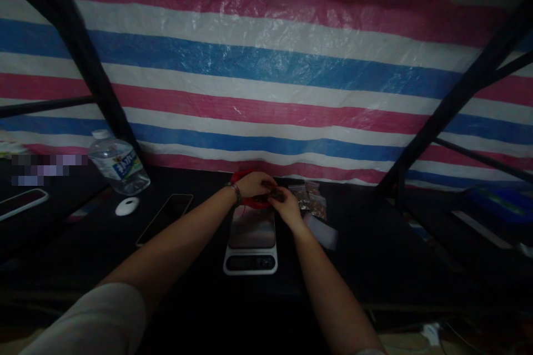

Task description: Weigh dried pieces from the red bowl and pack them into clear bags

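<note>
Lumpy brown material [276, 195] is finger-pinched by left hand [252, 183] and right hand [288, 206] at a curved red bowl [250, 203] near the bench [366, 244]'s far edge.

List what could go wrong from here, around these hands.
Dark brown material held between the left hand and right hand might spill past the red bowl. Stray bits could land on the scale, perhaps skewing a reading. The left forearm might nudge the phone beside it.

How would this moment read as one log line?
left hand, right hand: at dark item | red container: under hands | scale: nearer wearer | bags: on right
</note>
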Available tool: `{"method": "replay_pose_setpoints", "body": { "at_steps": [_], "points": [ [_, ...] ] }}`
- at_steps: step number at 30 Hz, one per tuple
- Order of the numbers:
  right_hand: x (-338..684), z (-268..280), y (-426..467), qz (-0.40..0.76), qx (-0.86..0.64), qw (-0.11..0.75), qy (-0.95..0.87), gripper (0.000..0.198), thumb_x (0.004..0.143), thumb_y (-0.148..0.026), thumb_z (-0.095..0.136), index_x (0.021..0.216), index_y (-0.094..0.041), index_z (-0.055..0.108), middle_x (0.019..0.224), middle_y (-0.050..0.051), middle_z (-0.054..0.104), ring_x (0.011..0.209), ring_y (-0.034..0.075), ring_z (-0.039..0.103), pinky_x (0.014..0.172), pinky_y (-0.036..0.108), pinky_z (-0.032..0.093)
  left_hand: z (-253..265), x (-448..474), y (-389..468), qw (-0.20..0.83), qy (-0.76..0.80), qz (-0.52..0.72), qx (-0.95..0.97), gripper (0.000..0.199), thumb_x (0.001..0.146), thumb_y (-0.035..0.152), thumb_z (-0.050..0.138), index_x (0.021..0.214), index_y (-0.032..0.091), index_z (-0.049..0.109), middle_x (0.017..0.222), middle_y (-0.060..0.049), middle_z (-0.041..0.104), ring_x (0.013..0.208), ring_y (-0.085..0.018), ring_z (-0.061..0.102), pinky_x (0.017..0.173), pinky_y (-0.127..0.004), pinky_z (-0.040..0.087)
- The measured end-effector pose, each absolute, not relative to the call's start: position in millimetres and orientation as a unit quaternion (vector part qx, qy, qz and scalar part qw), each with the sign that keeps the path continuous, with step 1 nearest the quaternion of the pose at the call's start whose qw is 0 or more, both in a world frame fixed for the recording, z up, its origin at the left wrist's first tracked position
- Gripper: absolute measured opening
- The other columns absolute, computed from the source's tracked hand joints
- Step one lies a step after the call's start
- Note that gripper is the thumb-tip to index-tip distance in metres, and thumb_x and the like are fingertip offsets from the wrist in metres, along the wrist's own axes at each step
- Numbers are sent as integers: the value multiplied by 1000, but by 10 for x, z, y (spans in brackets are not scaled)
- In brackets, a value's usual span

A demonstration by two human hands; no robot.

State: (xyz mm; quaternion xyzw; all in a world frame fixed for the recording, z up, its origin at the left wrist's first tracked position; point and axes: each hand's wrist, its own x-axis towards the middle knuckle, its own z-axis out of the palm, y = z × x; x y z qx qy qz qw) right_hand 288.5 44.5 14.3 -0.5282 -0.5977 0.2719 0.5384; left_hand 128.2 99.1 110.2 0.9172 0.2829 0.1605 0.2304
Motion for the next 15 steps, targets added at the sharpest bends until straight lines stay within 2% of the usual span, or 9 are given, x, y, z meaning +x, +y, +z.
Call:
{"method": "replay_pose_setpoints", "body": {
  "at_steps": [3, 6, 8, 11, 15],
  "points": [
    [2910, 158, 448, 267, -529, 541, -597, 39, 66, -28, 68, 103, -19, 61, 96, 5, 69, 87, 19, 65, 82, 35, 50, 1066, 1245, 1035, 225, 300, 198, 906, 33, 77, 19, 51, 107, 16, 65, 105, -5, 68, 96, -16, 61, 86, -22, 45],
    [2938, 193, 440, 257, -530, 545, -596, 37, 67, -29, 67, 102, -20, 62, 96, 5, 69, 87, 20, 65, 83, 35, 50, 977, 1189, 1128, 171, 350, 197, 900, 35, 79, 16, 45, 107, 18, 66, 109, -4, 67, 101, -16, 59, 92, -23, 43],
    [2945, 211, 433, 252, -532, 543, -599, 37, 67, -30, 67, 102, -20, 62, 96, 5, 69, 88, 20, 65, 83, 36, 50, 892, 1151, 1190, 124, 388, 130, 904, 36, 77, 15, 45, 106, 19, 67, 109, -5, 67, 102, -18, 59, 92, -25, 43],
    [2941, 221, 422, 243, -534, 536, -607, 37, 67, -29, 67, 103, -20, 62, 96, 5, 69, 89, 20, 64, 84, 35, 49, 765, 1112, 1241, 90, 420, 16, 903, 29, 75, 18, 50, 93, 16, 72, 97, -10, 70, 92, -21, 63, 83, -27, 46],
    [2929, 233, 402, 224, -540, 532, -613, 36, 68, -29, 66, 102, -21, 62, 96, 4, 68, 88, 20, 64, 84, 36, 49, 671, 1095, 1261, 87, 428, -19, 900, 25, 74, 31, 56, 81, 14, 73, 84, -12, 71, 82, -23, 65, 75, -28, 48]
  ]
}}
